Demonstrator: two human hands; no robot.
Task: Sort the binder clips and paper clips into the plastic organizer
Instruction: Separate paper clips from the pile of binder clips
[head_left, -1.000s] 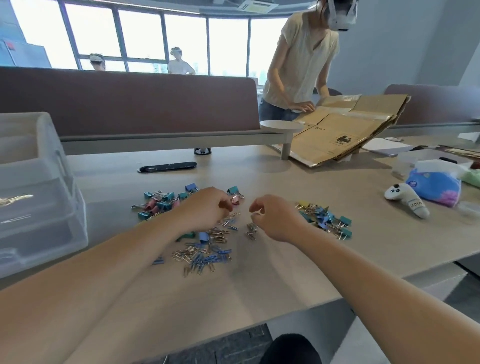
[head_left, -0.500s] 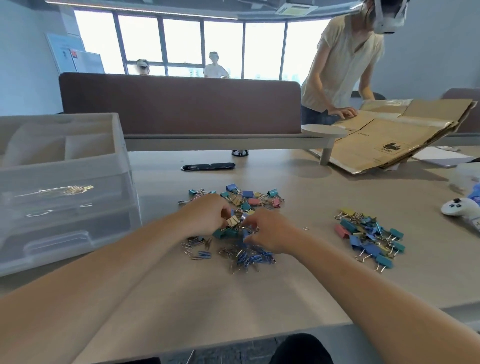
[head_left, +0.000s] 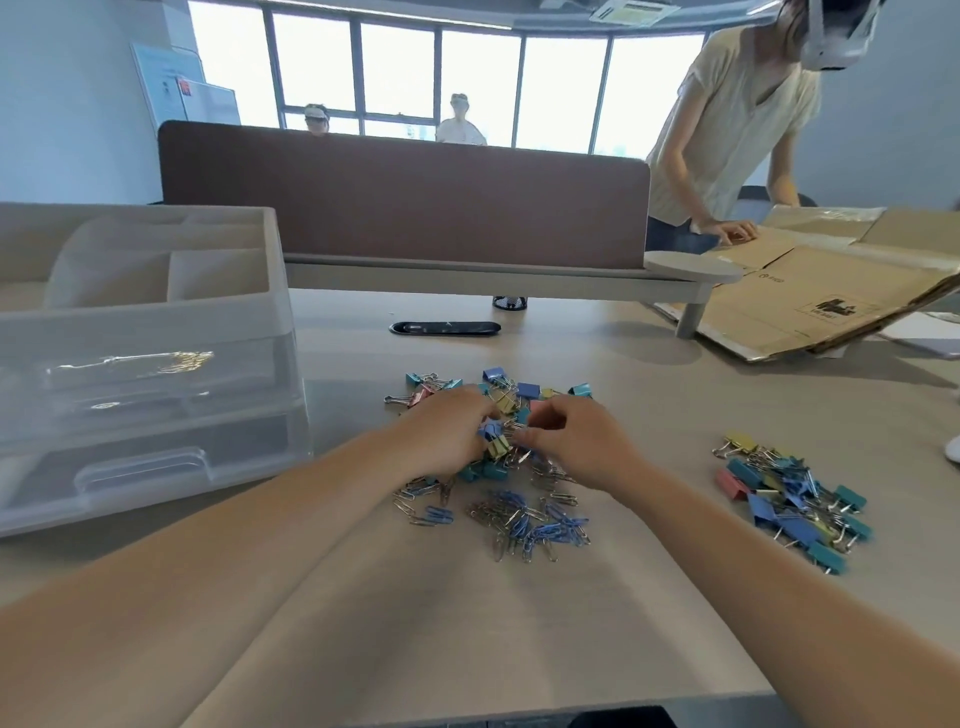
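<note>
Fingers (head_left: 475, 415) of the left hand (head_left: 447, 436) curled down into the middle heap of binder clips (head_left: 506, 397), tips buried among the clips; whether they actually pinch one, cannot tell. A blue clip (head_left: 491, 431) and a yellow clip (head_left: 500, 448) sit right at the fingertips, between the two hands.

Far left of the bench (head_left: 467, 623): plastic organizer (head_left: 145, 332), translucent, open compartments on top, drawers in front. A few gold paper clips show through the upper drawer front. It stands well apart from the heaps.

Centre: both forearms reach in from the near edge. Paper clips (head_left: 524, 519), silver and blue, lie scattered just in front of the hands, nearer the viewer. Black oval cable port (head_left: 445, 328) set in the bench beyond the heap.

Right hand (head_left: 576, 447) beside the left, nearly touching it, fingers bent inward with thumb and forefinger drawn together over the heap; a grip on any clip cannot be made out.

Right: second pile of binder clips (head_left: 789, 504), teal, blue, yellow and pink, lying apart from the hands. Beyond it, flattened cardboard (head_left: 810, 296) on the bench, with another person (head_left: 727, 130) leaning a hand on it. Brown divider panel (head_left: 405, 208) runs across the back.
</note>
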